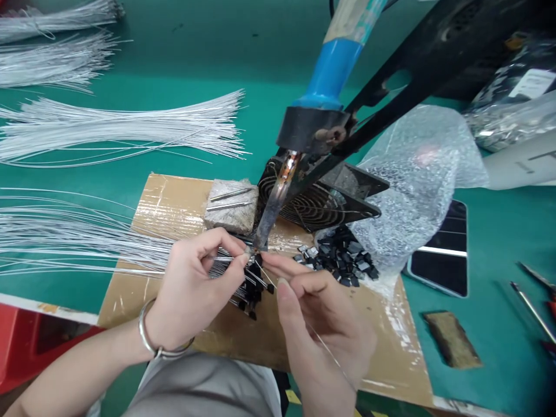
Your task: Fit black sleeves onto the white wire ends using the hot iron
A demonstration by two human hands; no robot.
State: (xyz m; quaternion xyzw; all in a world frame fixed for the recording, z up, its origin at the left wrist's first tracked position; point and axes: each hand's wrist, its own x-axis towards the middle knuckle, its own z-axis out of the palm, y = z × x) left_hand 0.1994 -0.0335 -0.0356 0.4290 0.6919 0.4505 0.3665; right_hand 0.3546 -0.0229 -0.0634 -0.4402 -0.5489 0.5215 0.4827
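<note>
A soldering iron is clamped to a black arm, its tip pointing down. Right under that tip, my left hand is closed in a pinch on what looks like a thin wire with a small silvery end; the fingers partly hide it. My right hand grips a strand of solder wire that runs from the tip back across the palm. Several wires with black ends lie below my fingertips on the cardboard. Their long silvery lengths stretch out to the left.
Behind the tip stands a black fan, with a pale block left of it. Small black pieces are heaped by bubble wrap. A phone, brown sponge and tools lie right; wire bundles lie far left.
</note>
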